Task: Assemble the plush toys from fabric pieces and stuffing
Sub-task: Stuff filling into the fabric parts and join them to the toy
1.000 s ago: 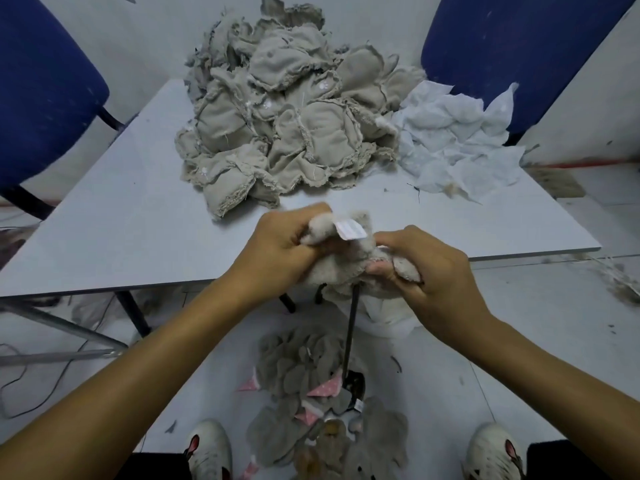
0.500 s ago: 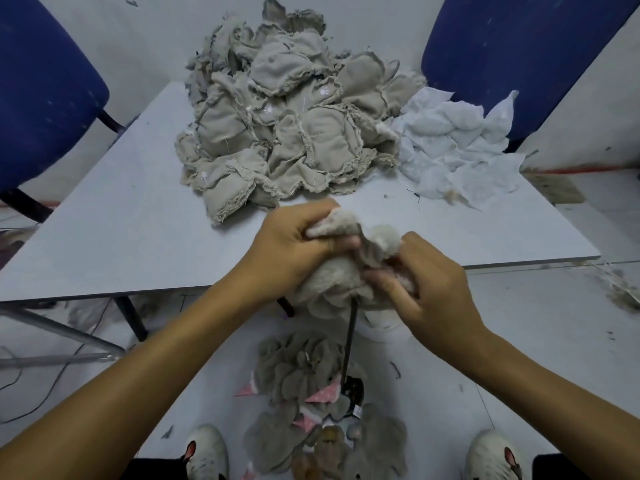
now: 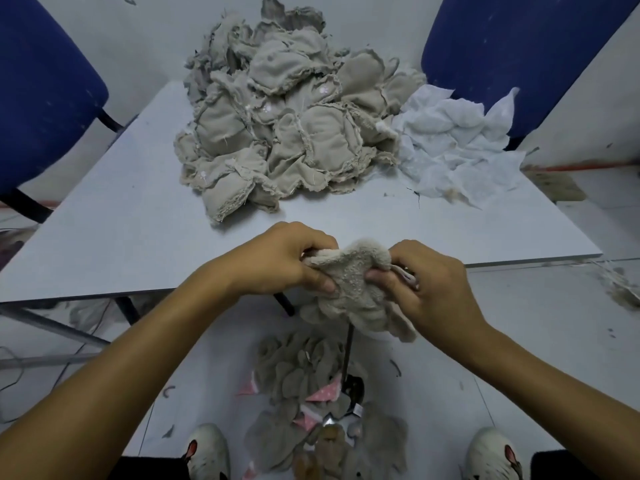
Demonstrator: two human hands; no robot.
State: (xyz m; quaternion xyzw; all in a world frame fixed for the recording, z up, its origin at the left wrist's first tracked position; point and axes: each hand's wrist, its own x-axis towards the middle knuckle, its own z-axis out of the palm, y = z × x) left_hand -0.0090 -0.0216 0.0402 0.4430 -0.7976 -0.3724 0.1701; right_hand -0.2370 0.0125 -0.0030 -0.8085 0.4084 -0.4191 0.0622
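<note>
- Here, at the near edge of the worktop (image 3: 131, 216), I see both hands working on one beige plush piece (image 3: 349, 289), held in the air just off the edge and above the floor.
- My left hand (image 3: 280, 261) grips the piece's upper left end, fingers curled over it and the thumb pressed under against the fuzzy face.
- My right hand (image 3: 429, 289) pinches the upper right side, fingers folded around the cloth; a pale strip shows between them, and I cannot tell what it is.
- The lower part of the piece hangs loose in ruffled lobes below the two hands.
- A thin dark rod (image 3: 347, 358) runs down from beneath the piece toward the floor; its top end is hidden by the cloth.
- Farther back on the worktop sits a big heap of beige fabric pieces (image 3: 284, 133) with frayed seams, and touching its right side a pile of white fabric (image 3: 457, 147).
- On the floor between my white shoes (image 3: 207, 452) lies a heap of turned plush pieces (image 3: 304, 375), some with pink spotted patches.
- A blue chair (image 3: 41, 91) stands left of the worktop, and another blue chair (image 3: 519, 46) behind its far right corner.
</note>
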